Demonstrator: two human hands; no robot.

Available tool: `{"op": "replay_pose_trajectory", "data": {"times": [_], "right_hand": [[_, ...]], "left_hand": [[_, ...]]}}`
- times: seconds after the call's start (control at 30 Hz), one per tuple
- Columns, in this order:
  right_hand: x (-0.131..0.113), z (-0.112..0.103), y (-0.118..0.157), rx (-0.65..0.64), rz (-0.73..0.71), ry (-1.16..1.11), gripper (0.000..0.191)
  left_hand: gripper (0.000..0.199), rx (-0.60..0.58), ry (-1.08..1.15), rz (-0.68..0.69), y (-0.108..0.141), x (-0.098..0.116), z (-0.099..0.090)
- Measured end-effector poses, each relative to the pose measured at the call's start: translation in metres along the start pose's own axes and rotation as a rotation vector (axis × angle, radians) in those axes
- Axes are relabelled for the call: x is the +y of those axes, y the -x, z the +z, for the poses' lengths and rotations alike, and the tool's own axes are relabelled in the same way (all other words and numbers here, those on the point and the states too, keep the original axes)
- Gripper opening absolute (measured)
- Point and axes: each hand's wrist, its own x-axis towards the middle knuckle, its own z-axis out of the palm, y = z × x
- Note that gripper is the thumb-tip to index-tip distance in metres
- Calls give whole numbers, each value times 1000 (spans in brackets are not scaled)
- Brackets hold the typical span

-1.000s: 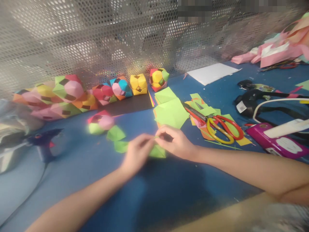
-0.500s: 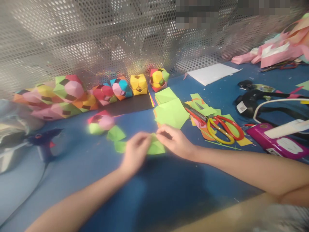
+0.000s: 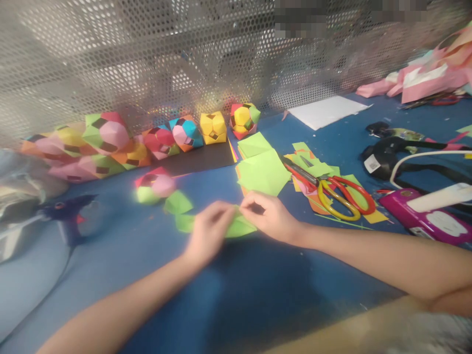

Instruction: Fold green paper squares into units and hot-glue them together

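Observation:
Between my hands is a piece of light green paper [image 3: 241,227], pinched along its upper edge. My left hand [image 3: 211,227] closes thumb against fingers on it, and my right hand [image 3: 266,212] pinches the same edge just to the right. The fingertips nearly meet, so the exact fold is hidden. Left of my left hand lie green folded paper pieces [image 3: 178,202]. Just beyond them sits a pink, red and green paper ball [image 3: 157,186], slightly blurred. A stack of light green paper sheets [image 3: 263,169] lies behind my right hand.
Scissors [image 3: 332,192] with red and yellow handles rest on paper scraps to the right, beside a purple device [image 3: 424,216]. A glue gun [image 3: 68,216] with a cord stands left. Colourful paper balls [image 3: 106,135] line the perforated metal panel [image 3: 155,59] at the back.
Both hands keep their pinch on the green paper. Its lower right part now looks slightly more turned. The whole view has shifted a little.

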Motion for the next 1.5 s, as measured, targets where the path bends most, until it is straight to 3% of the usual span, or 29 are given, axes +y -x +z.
{"op": "replay_pose_trajectory", "data": {"times": [0.23, 0.5, 0.9, 1.07, 1.3, 1.5], "right_hand": [[-1, -1, 1, -2, -53, -1, 11], [-6, -3, 0, -43, 37, -69, 7], [-2, -2, 2, 5, -128, 41, 11], [0, -1, 0, 51, -122, 41, 12], [3, 1, 0, 49, -65, -10, 7], [8, 5, -3, 58, -35, 11, 16]], "left_hand": [[21, -25, 31, -19, 0, 0, 0], [21, -55, 46, -49, 0, 4, 0], [22, -112, -12, -38, 1, 10, 4], [21, -77, -6, -56, 1, 6, 2], [22, -46, -61, 46, 1, 2, 0], [24, -11, -29, 30, -1, -1, 2]]}}
